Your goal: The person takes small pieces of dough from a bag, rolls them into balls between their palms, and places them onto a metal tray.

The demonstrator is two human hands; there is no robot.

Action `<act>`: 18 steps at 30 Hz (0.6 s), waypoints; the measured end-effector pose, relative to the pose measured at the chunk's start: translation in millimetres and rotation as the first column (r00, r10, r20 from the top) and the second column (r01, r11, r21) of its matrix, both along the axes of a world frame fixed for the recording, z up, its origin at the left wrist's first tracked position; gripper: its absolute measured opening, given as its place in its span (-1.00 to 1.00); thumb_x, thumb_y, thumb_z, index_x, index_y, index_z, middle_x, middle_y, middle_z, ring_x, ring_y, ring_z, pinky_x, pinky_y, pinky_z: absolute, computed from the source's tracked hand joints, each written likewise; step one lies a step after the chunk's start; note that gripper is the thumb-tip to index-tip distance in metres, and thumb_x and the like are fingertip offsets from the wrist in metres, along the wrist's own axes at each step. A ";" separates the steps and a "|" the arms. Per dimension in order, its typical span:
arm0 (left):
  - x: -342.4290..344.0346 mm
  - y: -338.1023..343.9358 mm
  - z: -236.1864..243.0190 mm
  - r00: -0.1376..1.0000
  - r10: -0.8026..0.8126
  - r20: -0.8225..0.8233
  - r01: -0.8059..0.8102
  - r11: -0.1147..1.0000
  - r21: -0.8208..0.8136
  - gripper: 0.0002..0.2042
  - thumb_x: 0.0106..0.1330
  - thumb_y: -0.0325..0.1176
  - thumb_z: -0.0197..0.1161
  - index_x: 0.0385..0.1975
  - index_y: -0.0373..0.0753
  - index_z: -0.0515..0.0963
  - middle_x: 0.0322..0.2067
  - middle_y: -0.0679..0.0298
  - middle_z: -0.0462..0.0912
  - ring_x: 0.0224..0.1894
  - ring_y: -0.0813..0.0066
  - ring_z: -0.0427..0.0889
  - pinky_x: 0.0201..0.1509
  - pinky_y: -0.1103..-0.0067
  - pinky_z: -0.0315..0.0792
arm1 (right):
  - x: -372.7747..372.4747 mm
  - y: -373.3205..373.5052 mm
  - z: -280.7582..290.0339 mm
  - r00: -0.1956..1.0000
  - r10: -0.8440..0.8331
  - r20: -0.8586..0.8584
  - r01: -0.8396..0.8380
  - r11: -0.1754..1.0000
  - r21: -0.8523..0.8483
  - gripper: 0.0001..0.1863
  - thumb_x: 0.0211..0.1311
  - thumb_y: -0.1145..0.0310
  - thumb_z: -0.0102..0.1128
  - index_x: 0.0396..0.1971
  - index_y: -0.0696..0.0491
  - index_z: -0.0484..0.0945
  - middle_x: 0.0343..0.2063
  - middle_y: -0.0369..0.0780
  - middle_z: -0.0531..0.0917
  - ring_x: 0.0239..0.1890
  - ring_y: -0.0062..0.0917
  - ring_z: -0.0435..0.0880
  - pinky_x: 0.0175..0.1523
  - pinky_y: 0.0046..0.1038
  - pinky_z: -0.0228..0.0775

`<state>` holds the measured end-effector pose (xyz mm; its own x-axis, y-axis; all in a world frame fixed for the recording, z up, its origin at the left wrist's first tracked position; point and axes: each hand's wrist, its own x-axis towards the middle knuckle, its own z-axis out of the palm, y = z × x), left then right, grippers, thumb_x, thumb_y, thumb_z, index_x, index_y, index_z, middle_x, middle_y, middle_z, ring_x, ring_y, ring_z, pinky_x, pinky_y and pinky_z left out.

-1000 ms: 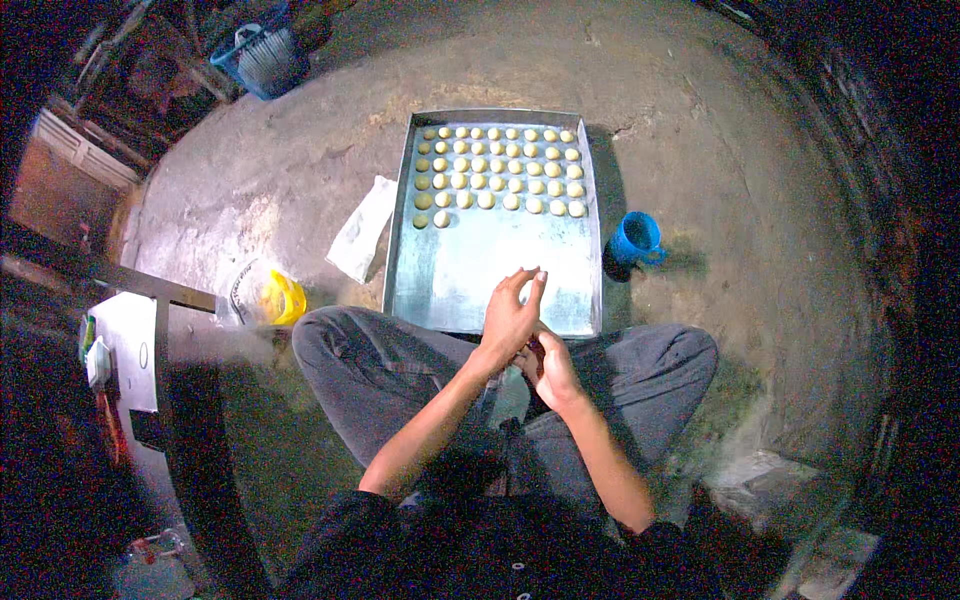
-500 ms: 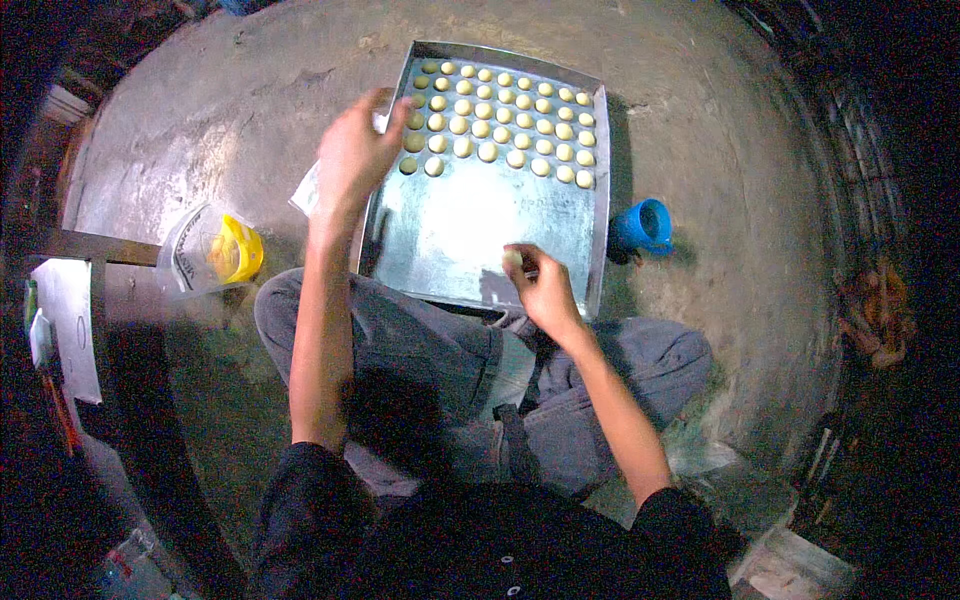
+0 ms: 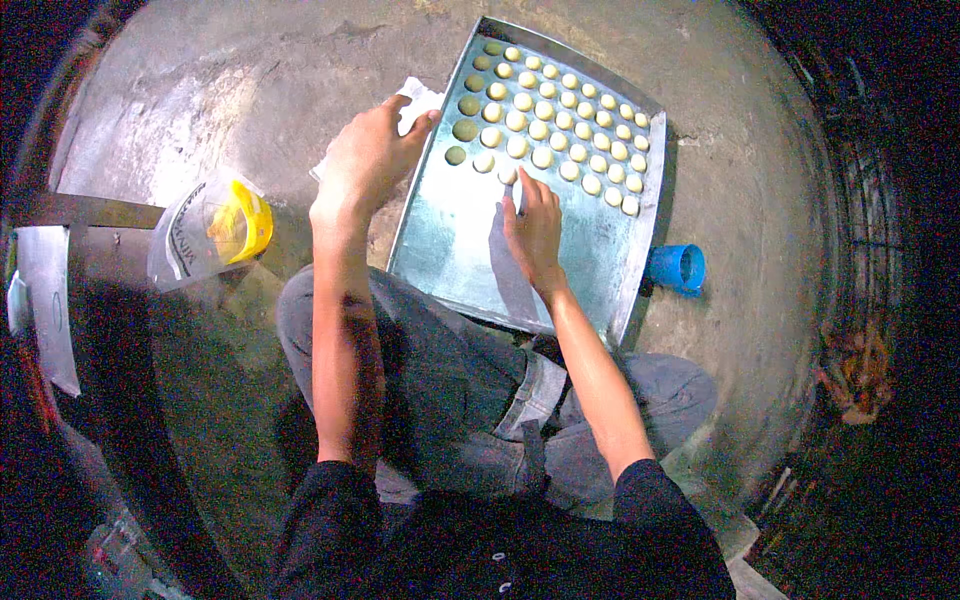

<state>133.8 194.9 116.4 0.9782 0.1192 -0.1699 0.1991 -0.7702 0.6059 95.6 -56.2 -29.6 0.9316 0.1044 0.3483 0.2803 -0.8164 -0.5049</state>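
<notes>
Small pale dough balls (image 3: 538,130) sit in rows on the far part of a shallow metal tray (image 3: 440,250). At the near end of these rows, my right hand (image 3: 537,228) has its fingertips closed on one dough ball (image 3: 508,175), at or just above the tray surface. My left hand (image 3: 368,165) is beside the tray's left rim, over a crumpled white sheet (image 3: 415,104). Its thumb and forefinger are spread apart with the white sheet showing between them; the other fingers are partly hidden.
A blue cup (image 3: 678,270) lies by the tray's right side. To the left, a clear plastic bag (image 3: 188,235) with a yellow container (image 3: 252,222) rests on the concrete floor. A wooden beam (image 3: 90,210) runs along the left. My crossed legs (image 3: 440,370) border the tray's near edge.
My right hand has moved forward from the tray's near part to the row of balls, bringing a dough ball. My left hand stays by the left rim. The whole view has shifted and turned slightly.
</notes>
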 end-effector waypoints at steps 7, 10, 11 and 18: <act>2.2 -5.6 1.4 0.999 -0.038 -0.011 0.036 0.994 -0.106 -0.38 0.38 0.17 0.15 0.22 -0.22 0.47 0.07 -0.05 0.63 0.08 0.00 0.65 0.16 0.28 0.51 | 14.8 2.3 -11.4 0.982 -0.145 -0.117 0.156 0.984 0.084 -0.36 0.12 0.21 0.39 0.20 0.10 0.44 -0.08 -0.12 0.55 0.01 -0.21 0.48 0.20 -0.22 0.31; 3.5 -4.4 -2.3 0.998 -0.067 0.000 0.067 0.993 -0.101 -0.39 0.39 0.15 0.15 0.23 -0.22 0.46 0.08 -0.05 0.62 0.07 -0.01 0.65 0.15 0.28 0.51 | 23.5 6.5 -16.7 0.983 -0.147 -0.107 0.158 0.982 0.106 -0.39 0.08 0.23 0.40 0.15 0.12 0.50 -0.08 -0.15 0.54 0.01 -0.24 0.49 0.16 -0.24 0.35; 4.0 -3.4 -3.0 0.997 -0.081 0.006 0.081 0.993 -0.083 -0.39 0.39 0.14 0.16 0.24 -0.21 0.46 0.09 -0.05 0.62 0.07 -0.01 0.65 0.15 0.28 0.51 | 26.0 7.2 -17.7 0.984 -0.144 -0.103 0.155 0.982 0.108 -0.41 0.08 0.23 0.40 0.13 0.12 0.51 -0.09 -0.15 0.54 0.00 -0.25 0.49 0.15 -0.25 0.36; 1.4 -6.8 6.5 0.997 -0.077 -0.011 0.076 0.995 -0.069 -0.38 0.38 0.15 0.16 0.24 -0.22 0.45 0.12 -0.05 0.60 0.08 -0.02 0.65 0.15 0.28 0.51 | 36.1 1.0 -19.1 0.989 -0.072 -0.127 0.083 0.993 0.087 -0.45 0.09 0.24 0.38 0.10 0.14 0.54 -0.17 -0.17 0.52 -0.06 -0.30 0.52 0.09 -0.31 0.40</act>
<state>135.3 188.1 122.9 0.9815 0.0315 -0.1890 0.1499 -0.7404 0.6552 131.6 -55.2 -48.7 0.9719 0.0030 0.2353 0.1490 -0.7816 -0.6057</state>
